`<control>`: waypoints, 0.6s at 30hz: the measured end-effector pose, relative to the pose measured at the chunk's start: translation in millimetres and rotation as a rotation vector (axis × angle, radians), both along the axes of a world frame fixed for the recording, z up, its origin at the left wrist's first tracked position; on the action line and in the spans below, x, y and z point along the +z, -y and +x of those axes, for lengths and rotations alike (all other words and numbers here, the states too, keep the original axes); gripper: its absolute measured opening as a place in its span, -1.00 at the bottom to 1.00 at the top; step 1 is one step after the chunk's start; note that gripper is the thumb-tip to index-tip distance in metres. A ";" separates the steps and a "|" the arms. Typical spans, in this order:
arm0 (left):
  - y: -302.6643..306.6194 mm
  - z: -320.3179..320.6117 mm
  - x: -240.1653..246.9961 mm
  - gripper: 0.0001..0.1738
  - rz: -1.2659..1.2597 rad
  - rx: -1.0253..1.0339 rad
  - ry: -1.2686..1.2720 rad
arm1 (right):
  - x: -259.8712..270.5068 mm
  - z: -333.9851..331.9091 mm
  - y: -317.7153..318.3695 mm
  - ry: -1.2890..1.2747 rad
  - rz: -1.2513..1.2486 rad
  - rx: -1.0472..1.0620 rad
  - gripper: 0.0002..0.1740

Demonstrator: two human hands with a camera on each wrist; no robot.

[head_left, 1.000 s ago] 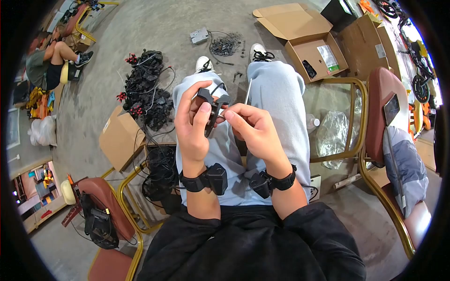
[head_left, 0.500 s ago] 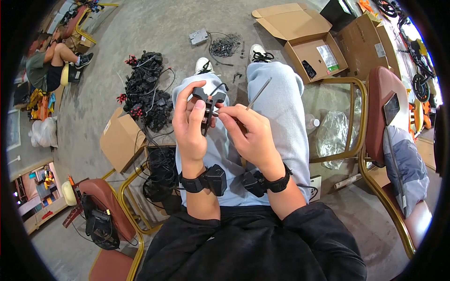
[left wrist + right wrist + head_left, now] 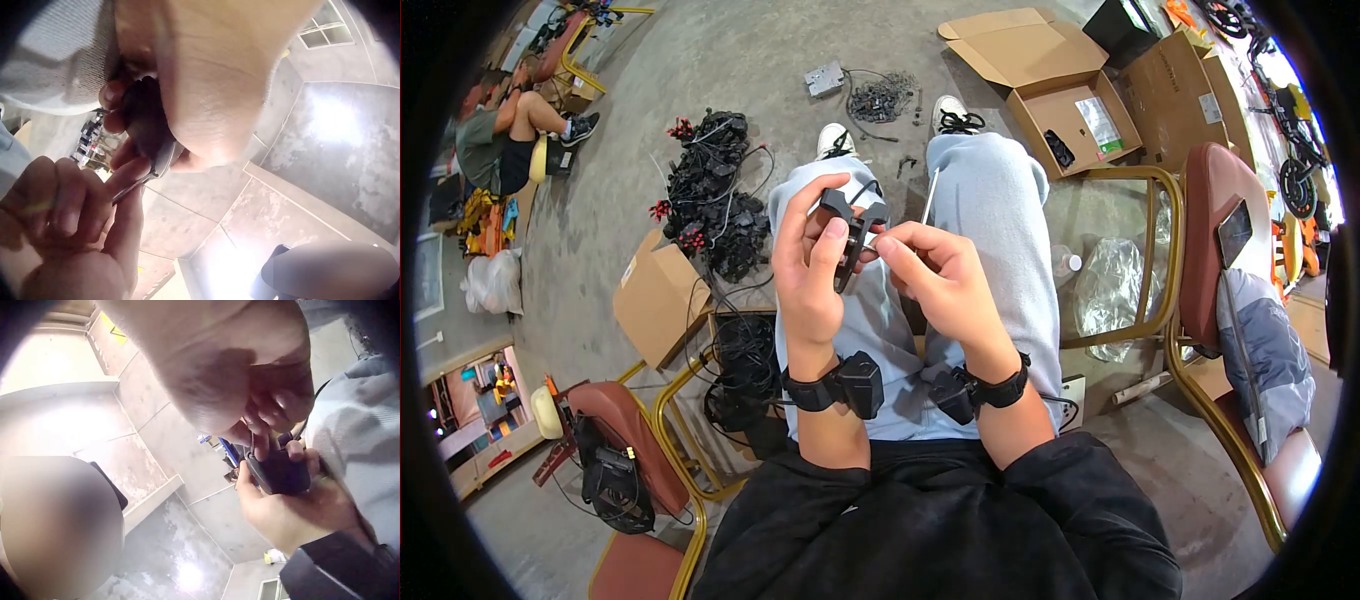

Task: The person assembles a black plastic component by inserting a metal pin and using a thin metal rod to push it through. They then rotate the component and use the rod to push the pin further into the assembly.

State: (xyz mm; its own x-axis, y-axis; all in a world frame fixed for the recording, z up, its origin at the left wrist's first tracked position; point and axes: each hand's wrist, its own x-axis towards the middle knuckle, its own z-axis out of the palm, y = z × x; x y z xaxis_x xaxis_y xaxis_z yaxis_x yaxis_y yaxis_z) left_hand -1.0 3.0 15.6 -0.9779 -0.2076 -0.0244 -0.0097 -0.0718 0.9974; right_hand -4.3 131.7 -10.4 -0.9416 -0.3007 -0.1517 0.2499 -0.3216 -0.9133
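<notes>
Over the lap, my left hand [image 3: 808,285] holds a black plastic device [image 3: 853,250], with the thumb on its near side and fingers behind. The device has two flared ends at its top, and a short black cable sticks up beside it. My right hand [image 3: 948,280] pinches a thin metal rod-like tool [image 3: 930,195] between thumb and fingers. One end of this tool points up past the knuckles; the other reaches the device's side. In the left wrist view the tool [image 3: 131,189] meets the device's edge. The right wrist view shows the device's dark, rounded body [image 3: 281,472] in the left fingers.
A pile of black parts and cables [image 3: 715,190] lies on the floor to the left, near a cardboard flap [image 3: 658,295]. Ahead are a grey metal box [image 3: 824,78] and small black pieces [image 3: 883,98]. An open carton [image 3: 1025,105] and chair [image 3: 1225,200] stand right. Another person [image 3: 495,140] sits far left.
The right hand has turned the tool: its upper end swung out to the right half a second ago and stands nearly upright again now. The device tilted slightly with it.
</notes>
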 end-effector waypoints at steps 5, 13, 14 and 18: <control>-0.2 0.1 -2.2 -0.56 -0.010 -0.011 -0.067 | -3.2 -3.1 -7.2 0.268 -0.143 0.202 -0.83; 6.0 -0.1 0.5 -0.62 0.054 -0.066 0.014 | 3.9 4.1 7.5 -0.457 0.431 -0.200 -0.87; 2.0 -0.8 0.4 -0.59 0.054 -0.014 0.015 | 5.2 4.6 6.5 -0.373 0.388 -0.164 -0.86; 1.0 -0.4 0.6 -0.54 0.047 0.011 0.030 | -1.3 2.6 2.0 -0.094 0.211 -0.046 -0.83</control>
State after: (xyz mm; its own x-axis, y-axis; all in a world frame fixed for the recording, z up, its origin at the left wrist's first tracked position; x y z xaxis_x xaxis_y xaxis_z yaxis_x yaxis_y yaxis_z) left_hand -1.4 2.0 16.2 -0.9743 -0.2159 -0.0638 -0.0386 -0.1192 0.9921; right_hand -1.7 129.7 -11.8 -0.9665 -0.2277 -0.1182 0.1504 -0.1298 -0.9801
